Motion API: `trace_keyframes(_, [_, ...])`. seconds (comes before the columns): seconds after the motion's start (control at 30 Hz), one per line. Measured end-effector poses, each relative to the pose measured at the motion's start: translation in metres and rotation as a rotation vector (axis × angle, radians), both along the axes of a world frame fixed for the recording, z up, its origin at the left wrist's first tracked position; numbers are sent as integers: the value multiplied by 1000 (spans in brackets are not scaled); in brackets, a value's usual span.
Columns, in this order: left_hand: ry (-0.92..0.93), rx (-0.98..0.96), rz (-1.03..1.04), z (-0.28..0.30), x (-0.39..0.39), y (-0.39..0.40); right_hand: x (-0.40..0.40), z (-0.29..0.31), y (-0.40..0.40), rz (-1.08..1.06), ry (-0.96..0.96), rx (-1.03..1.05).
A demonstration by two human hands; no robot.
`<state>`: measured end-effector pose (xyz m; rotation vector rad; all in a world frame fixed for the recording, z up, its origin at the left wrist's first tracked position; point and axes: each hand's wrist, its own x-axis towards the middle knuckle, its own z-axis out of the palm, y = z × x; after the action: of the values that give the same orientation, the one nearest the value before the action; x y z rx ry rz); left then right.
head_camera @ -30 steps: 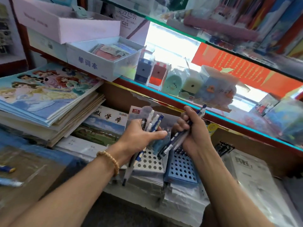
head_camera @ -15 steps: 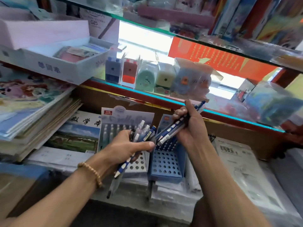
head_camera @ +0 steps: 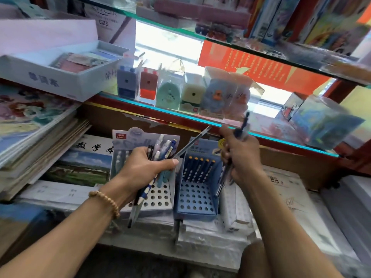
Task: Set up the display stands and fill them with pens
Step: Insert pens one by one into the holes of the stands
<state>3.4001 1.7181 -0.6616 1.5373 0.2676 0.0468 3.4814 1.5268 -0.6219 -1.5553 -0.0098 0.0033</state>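
Two perforated display stands sit side by side on wrapped stock: a white stand (head_camera: pixel 160 199) on the left and a blue stand (head_camera: pixel 195 199) on the right. My left hand (head_camera: pixel 144 169) grips a bundle of pens (head_camera: pixel 164 150) in front of the white stand, their tips hanging below my wrist. My right hand (head_camera: pixel 239 155) holds a few blue pens (head_camera: pixel 244 125) upright, above and right of the blue stand. One dark pen (head_camera: pixel 192 143) slants between the two hands.
Stacked colouring books (head_camera: pixel 30 125) and exercise books lie at left. A glass shelf edge (head_camera: pixel 180 115) carries boxed sharpeners (head_camera: pixel 148 87) just behind the stands. A white open box (head_camera: pixel 52 77) sits upper left. Wrapped paper packs (head_camera: pixel 291 207) lie at right.
My hands have drawn apart: the right hand moved right with its pens. The camera turned, so both stands show more fully.
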Motion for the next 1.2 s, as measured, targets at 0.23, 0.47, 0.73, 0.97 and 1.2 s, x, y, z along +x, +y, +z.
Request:
trace_keyframes(0.23, [-88, 142, -157, -2, 7, -15, -12, -12, 16, 269, 93, 17])
trace_keyframes(0.47, [-133, -45, 68, 3, 16, -14, -8, -3, -11, 509, 52, -73])
trace_keyframes(0.73, [-166, -283, 77, 8, 26, -29, -13, -8, -17, 594, 55, -303])
trace_keyframes(0.97, [-137, -362, 167, 2, 28, -46, -2, 0, -65, 413, 61, -110])
trace_keyframes(1.2, [-48, -475, 218, -8, 39, -78, -9, 4, -92, 203, -30, 44])
